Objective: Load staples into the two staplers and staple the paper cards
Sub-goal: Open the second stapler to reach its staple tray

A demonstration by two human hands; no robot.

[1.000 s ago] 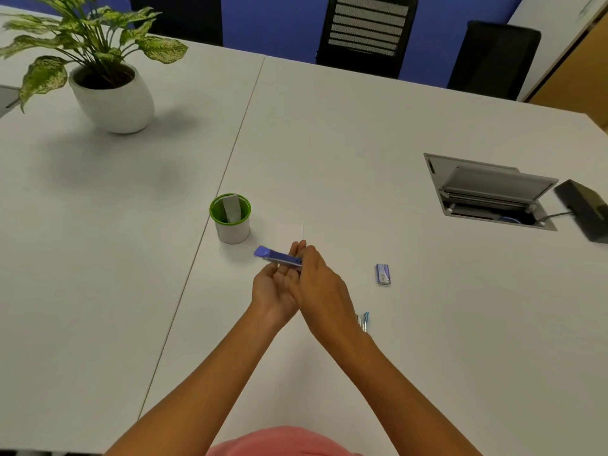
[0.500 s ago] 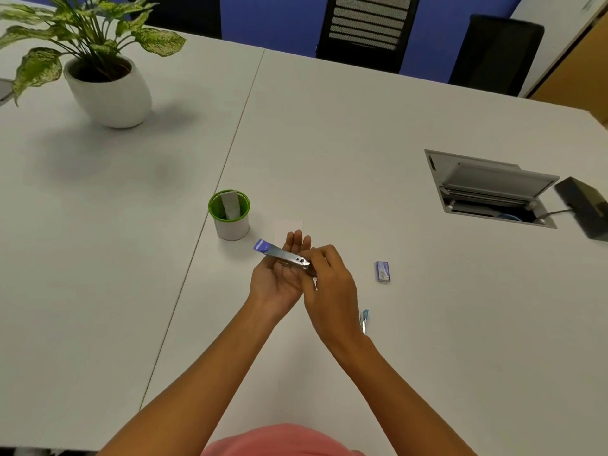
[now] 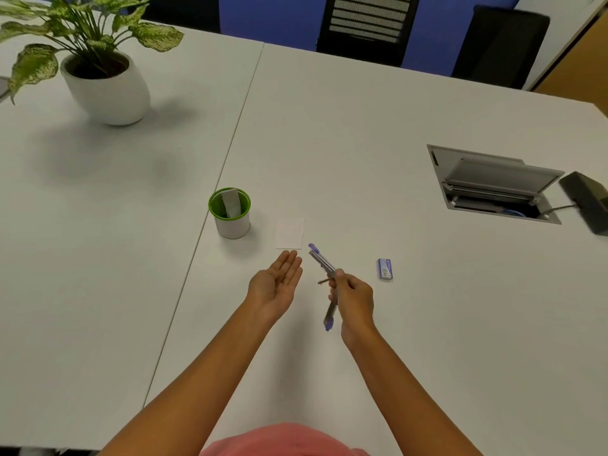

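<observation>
Apart now, my hands: left hand (image 3: pixel 278 284) lies palm up, fingers straight, while my right hand (image 3: pixel 353 297) alone grips the stapler (image 3: pixel 322 260) at its hinge, swung wide open, purple-tipped, near the paper card (image 3: pixel 289 233).

Office meeting room: wide white laminate tables (image 3: pixel 329 143) pushed together edge to edge, black mesh-backed office chairs (image 3: pixel 365 24) along the far side, blue wall (image 3: pixel 269 14) behind. Grey metal cable hatch (image 3: pixel 493 179) sunk into the tabletop, lid propped open. Leafy green plant in a round white pot (image 3: pixel 105 87) at far left.
</observation>
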